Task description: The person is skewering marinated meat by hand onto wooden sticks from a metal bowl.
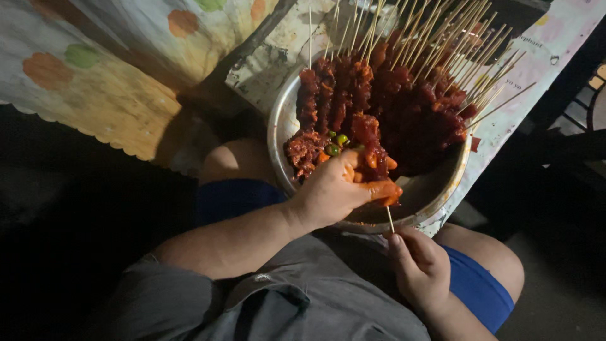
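Note:
A round metal bowl [442,189] rests near my knees, piled with several skewers of red marinated meat [379,101], their bamboo sticks fanning up and to the right. My left hand [334,189] reaches over the bowl's near rim and pinches sauce-covered pieces of meat and orange vegetable [382,189] on a skewer. Small green and orange vegetable bits [334,144] lie just above its fingers. My right hand [420,265] is below the bowl, fingers closed on the bare lower end of a thin bamboo skewer [390,219] that runs up into the pieces held by the left hand.
A flowered cloth [107,82] hangs at the upper left. A light plastic sheet [543,57] lies under the bowl at the right. My knees in blue shorts [480,290] flank the bowl. Dark floor surrounds the scene.

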